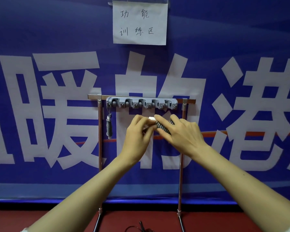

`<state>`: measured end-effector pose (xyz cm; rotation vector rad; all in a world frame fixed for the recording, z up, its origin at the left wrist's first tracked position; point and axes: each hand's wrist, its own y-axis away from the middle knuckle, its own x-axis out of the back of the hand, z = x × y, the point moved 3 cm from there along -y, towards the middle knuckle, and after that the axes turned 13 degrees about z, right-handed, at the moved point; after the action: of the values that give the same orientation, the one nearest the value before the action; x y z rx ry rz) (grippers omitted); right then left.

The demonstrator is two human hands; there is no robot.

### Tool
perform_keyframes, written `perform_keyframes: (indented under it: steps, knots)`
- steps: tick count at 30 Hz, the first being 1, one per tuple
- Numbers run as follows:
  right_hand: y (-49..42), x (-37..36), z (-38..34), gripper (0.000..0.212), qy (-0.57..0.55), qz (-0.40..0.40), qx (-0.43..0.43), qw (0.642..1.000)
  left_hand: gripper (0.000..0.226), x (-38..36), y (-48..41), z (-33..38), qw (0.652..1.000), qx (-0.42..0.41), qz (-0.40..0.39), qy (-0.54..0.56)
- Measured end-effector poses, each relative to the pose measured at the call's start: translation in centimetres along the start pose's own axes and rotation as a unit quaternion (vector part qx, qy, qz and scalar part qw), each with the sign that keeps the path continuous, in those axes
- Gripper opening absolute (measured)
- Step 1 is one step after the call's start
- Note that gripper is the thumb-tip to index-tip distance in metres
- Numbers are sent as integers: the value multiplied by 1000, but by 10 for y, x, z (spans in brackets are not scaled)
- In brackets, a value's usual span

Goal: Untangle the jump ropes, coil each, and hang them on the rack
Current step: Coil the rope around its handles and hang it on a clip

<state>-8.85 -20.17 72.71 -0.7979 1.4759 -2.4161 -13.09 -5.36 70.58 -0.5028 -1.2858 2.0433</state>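
Note:
A grey hook strip (141, 103) is fixed to a metal rack (100, 131) in front of a blue banner. One coiled grey jump rope (109, 126) hangs from the strip's leftmost hook. Below the middle of the strip, both hands hold a second coiled grey jump rope (161, 127) with a white handle end. My left hand (137, 133) pinches the bundle's left end near the white tip. My right hand (182, 133) grips the coiled part from the right, fingers curled over it. Part of the bundle is hidden by my fingers.
A dark rope or cord (141, 227) lies on the red floor between the rack's legs. The blue banner (57, 106) with large white characters fills the wall behind, and a white paper sign (139, 22) is taped above the rack.

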Motion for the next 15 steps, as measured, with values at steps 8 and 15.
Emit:
perform_keyframes:
  steps: [8, 15]
  knots:
    - [-4, 6, 13, 51, 11, 78, 46, 996, 38, 3, -7, 15, 798, 501, -243, 233]
    - [-7, 17, 14, 51, 14, 87, 88, 992, 18, 15, -14, 16, 745, 550, -281, 251]
